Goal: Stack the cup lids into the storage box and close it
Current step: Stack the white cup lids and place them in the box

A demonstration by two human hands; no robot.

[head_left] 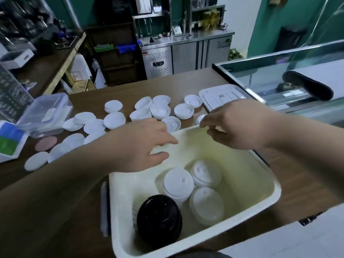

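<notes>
A cream storage box [264, 185] stands open on the brown counter in front of me. Inside lie three stacks of white cup lids [178, 183] and a stack of black lids [159, 218]. Many more white lids [114, 120] lie scattered on the counter beyond the box. The box's white cover [221, 95] rests flat at the far right. My left hand [143, 146] hovers over the box's far left rim, fingers spread, holding nothing. My right hand [232, 125] reaches over the far rim toward a lid [201, 119], fingertips close to it.
A clear plastic container [46, 114] and a blue-green paper bag [10, 140] stand at the left. A pink disc [46, 143] lies by them. A glass display case [288, 75] borders the counter on the right. Steel fridges stand behind.
</notes>
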